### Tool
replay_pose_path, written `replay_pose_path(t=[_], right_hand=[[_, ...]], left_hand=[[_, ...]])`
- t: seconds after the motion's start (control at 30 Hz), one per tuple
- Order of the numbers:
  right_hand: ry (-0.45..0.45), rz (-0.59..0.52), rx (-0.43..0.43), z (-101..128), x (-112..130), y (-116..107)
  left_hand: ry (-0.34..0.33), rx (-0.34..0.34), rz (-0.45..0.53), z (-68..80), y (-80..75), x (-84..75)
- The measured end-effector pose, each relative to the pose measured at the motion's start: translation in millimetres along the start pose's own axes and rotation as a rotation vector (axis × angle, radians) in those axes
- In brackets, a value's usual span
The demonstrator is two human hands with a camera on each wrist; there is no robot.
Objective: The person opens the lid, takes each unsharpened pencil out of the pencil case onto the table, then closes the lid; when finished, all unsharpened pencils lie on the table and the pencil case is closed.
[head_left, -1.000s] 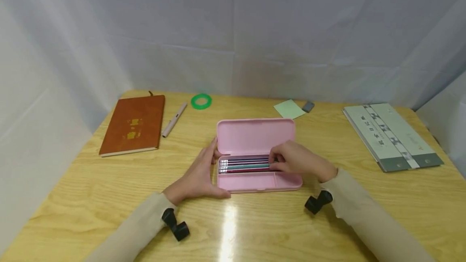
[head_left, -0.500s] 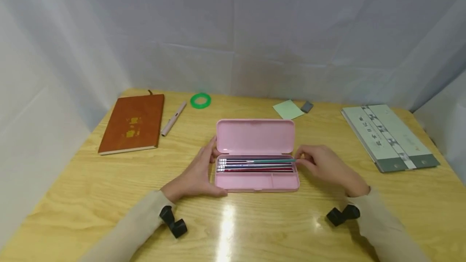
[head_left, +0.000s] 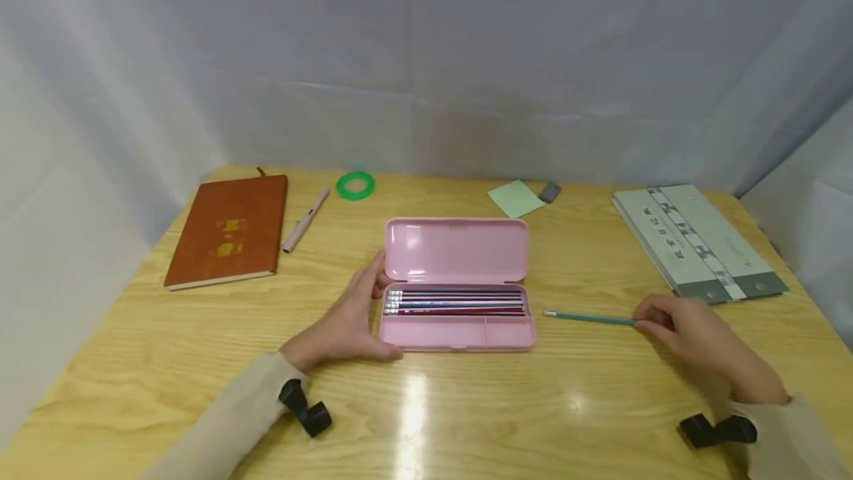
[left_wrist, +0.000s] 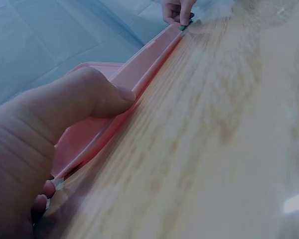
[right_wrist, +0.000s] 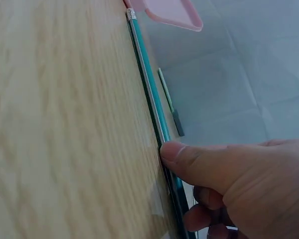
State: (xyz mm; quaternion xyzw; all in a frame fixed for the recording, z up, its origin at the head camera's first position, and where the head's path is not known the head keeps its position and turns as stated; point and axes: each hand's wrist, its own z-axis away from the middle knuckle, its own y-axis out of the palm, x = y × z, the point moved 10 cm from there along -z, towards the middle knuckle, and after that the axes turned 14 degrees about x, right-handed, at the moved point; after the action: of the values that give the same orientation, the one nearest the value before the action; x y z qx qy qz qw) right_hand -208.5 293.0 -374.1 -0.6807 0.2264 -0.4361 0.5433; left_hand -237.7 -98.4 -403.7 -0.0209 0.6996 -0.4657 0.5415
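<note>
Teal pencil (head_left: pixel 586 318) lies on the table (head_left: pixel 200 332) toward its right edge; my right hand (head_left: pixel 700 335) pinches its tip. My left hand (head_left: pixel 346 321) grips the open pink pencil case (head_left: pixel 460 332) near the table's centre.

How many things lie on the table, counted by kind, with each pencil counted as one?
Pencils in the pink case: 4
Teal pencil, pinched by the right hand: 1
Pencil case, held by the left hand: 1
Brown notebook: 1
Pen: 1
Green tape ring: 1
Green sticky note: 1
Grey eraser: 1
Grey-green book: 1
Total: 12
</note>
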Motion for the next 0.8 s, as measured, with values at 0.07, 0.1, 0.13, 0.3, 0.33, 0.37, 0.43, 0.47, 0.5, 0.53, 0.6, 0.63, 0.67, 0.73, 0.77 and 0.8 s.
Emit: replay_pose_path(t=[0.07,0.1,0.13,0.3,0.33,0.37,0.43,0.47,0.5,0.53,0.6,0.63,0.67,0.73,0.77,0.8], right_hand=[[-0.004,-0.009,0.015,-5.3,2.9,3.9],[-0.003,-0.011,0.022,-9.3,5.0,5.8],[-0.005,-0.013,0.033,-14.0,8.8,7.3],[-0.007,-0.037,0.103,-46.5,36.8,13.5],[-0.011,-0.042,0.116,-54.4,44.1,14.7],[-0.015,-0.048,0.122,-62.6,50.8,16.4],[-0.045,-0.061,0.117,-80.3,66.4,19.4],[-0.072,-0.066,0.113,-89.3,75.3,21.4],[-0.107,-0.068,0.107,-97.9,85.1,23.3],[-0.146,-0.077,0.105,-106.0,94.9,26.0],[-0.221,-0.091,0.125,-120.7,114.7,33.0],[-0.251,-0.093,0.145,-127.0,123.4,37.7],[-0.276,-0.088,0.166,-132.3,131.1,42.0],[-0.302,-0.077,0.205,-140.4,142.1,49.5],[-0.304,-0.063,0.217,-143.1,145.6,52.0],[-0.304,-0.047,0.222,-144.8,148.4,53.4]], left_hand=[[0.012,0.000,-0.001,0.7,-1.3,-1.2],[0.020,0.000,-0.002,0.9,-1.7,-1.8],[0.028,0.000,-0.003,0.9,-2.0,-2.8],[0.041,0.004,-0.018,0.3,-1.6,-3.5],[0.040,0.005,-0.022,0.1,-1.5,-3.3],[0.042,0.003,-0.022,-0.1,-1.7,-3.2],[0.041,0.001,-0.025,-0.4,-1.7,-2.3],[0.042,-0.001,-0.026,-0.3,-1.8,-2.1],[0.042,-0.002,-0.025,-0.4,-1.7,-1.6],[0.043,-0.002,-0.024,-0.4,-1.7,-1.4],[0.041,-0.001,-0.019,-0.5,-1.5,-0.7],[0.040,-0.001,-0.014,-0.4,-1.7,-0.6],[0.039,-0.001,-0.016,-0.3,-1.7,-0.5],[0.037,-0.002,-0.014,-0.3,-2.2,-0.7],[0.038,-0.002,-0.015,-0.5,-2.2,-0.7],[0.038,-0.001,-0.015,-0.8,-2.1,-0.9]])
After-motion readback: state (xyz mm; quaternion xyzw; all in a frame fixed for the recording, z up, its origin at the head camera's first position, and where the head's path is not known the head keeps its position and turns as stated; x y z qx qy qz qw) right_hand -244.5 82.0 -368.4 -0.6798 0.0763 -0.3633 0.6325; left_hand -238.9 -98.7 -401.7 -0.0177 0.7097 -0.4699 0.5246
